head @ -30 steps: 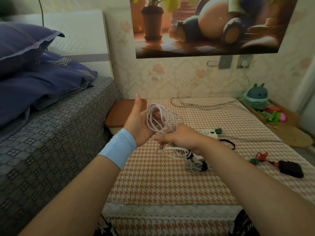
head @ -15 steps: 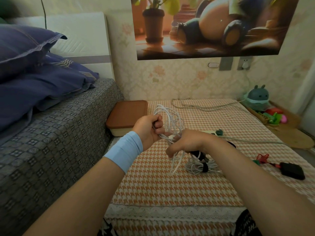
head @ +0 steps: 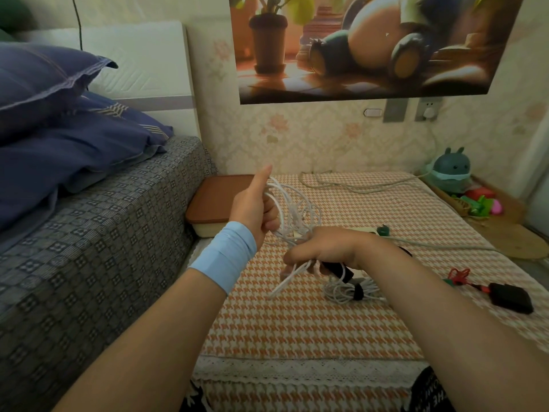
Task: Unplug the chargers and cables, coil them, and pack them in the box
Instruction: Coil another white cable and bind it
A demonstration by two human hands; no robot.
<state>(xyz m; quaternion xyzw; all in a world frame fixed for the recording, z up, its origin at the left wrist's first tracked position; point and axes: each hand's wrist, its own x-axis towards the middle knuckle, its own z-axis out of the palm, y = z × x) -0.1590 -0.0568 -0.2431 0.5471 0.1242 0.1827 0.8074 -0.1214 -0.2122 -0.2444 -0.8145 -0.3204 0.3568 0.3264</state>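
Observation:
A white cable (head: 300, 209) hangs in loose loops above the checked table. My left hand (head: 255, 208) holds the loops, fingers curled into the coil and thumb sticking up. Just below, my right hand (head: 323, 252) grips the bottom of the loops; loose white ends dangle from it. A black strap also shows under its fingers. On the cloth under my right wrist lies a coiled white cable (head: 352, 291) bound with a black strap. The box (head: 214, 200), cream with a brown lid, stands shut at the table's far left corner.
A white power strip (head: 372, 231) lies behind my right hand, its grey cord (head: 356, 185) running along the table's back. A black adapter (head: 511, 298) with a red-green cable lies at the right. A charger (head: 428, 113) sits in a wall socket. Bed on the left, toys at the far right.
My left hand closed its open palm round the loops and now raises its thumb. My right hand moved down to the bottom of the coil.

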